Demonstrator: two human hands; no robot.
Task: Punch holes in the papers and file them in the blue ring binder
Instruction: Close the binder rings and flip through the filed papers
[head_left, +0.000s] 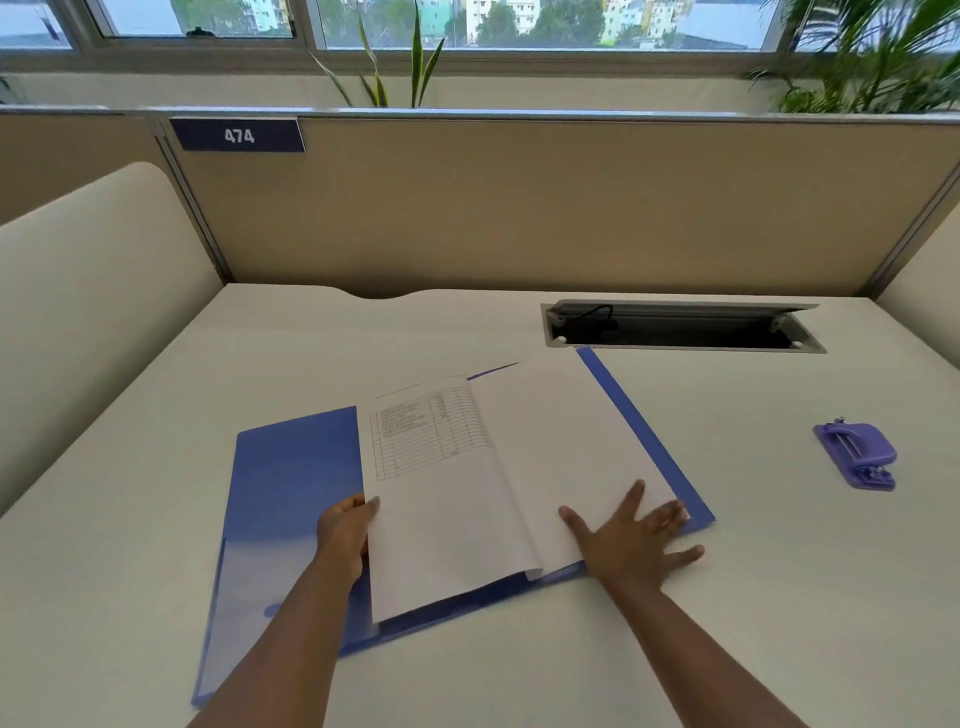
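Note:
The blue ring binder (291, 488) lies open on the white desk, its left cover flat and its right cover under papers. White papers (561, 441) lie on the right half. One sheet with a printed table (431, 483) stands lifted over the spine, and my left hand (345, 535) grips its left edge. My right hand (631, 540) presses flat, fingers spread, on the near right corner of the papers. The binder's rings are hidden under the sheets. A purple hole punch (857, 454) sits on the desk to the right, apart from both hands.
An open cable tray (680, 325) is set into the desk (779, 571) behind the binder. A beige partition (519, 208) with a "474" sign closes the back, and cream side panels flank the desk. Plants stand behind the partition.

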